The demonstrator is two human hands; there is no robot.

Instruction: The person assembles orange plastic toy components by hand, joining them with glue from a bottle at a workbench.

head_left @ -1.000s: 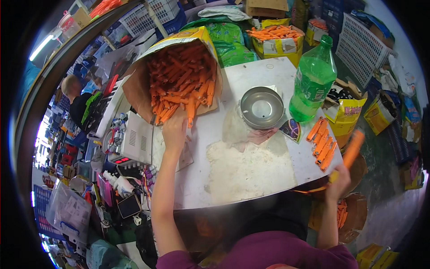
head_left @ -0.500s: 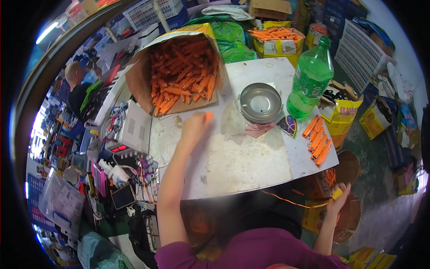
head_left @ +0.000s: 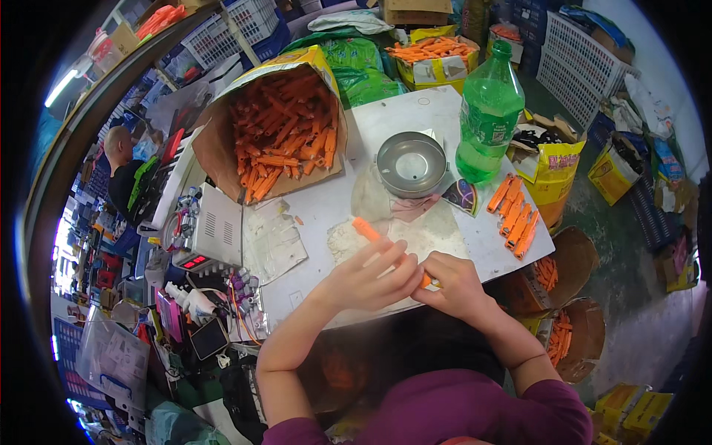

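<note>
A long orange plastic handle-like piece (head_left: 366,228) sticks out past the fingertips of my left hand (head_left: 378,278), which holds it above the near middle of the table. My right hand (head_left: 451,283) is closed and close against the left. Between the hands shows a bit of orange, perhaps the same piece's other end, and a sliver of yellow at my right fingers. That yellow looks like the corded yellow tool held earlier; most of it is hidden. Several similar orange pieces (head_left: 514,215) lie in a row at the table's right edge. An open paper sack (head_left: 208,159) of them lies at the far left.
A metal bowl (head_left: 412,165) stands beyond my hands, with a green bottle (head_left: 489,115) to its right. A white power-supply box (head_left: 211,226) borders the table's left side. Open cartons (head_left: 582,337) with orange pieces stand below the right edge. A person (head_left: 119,152) is at far left.
My left hand has come back from near the sack's mouth with an orange piece. My right hand has moved from beyond the table's lower right edge up to meet it. The view has shifted slightly.
</note>
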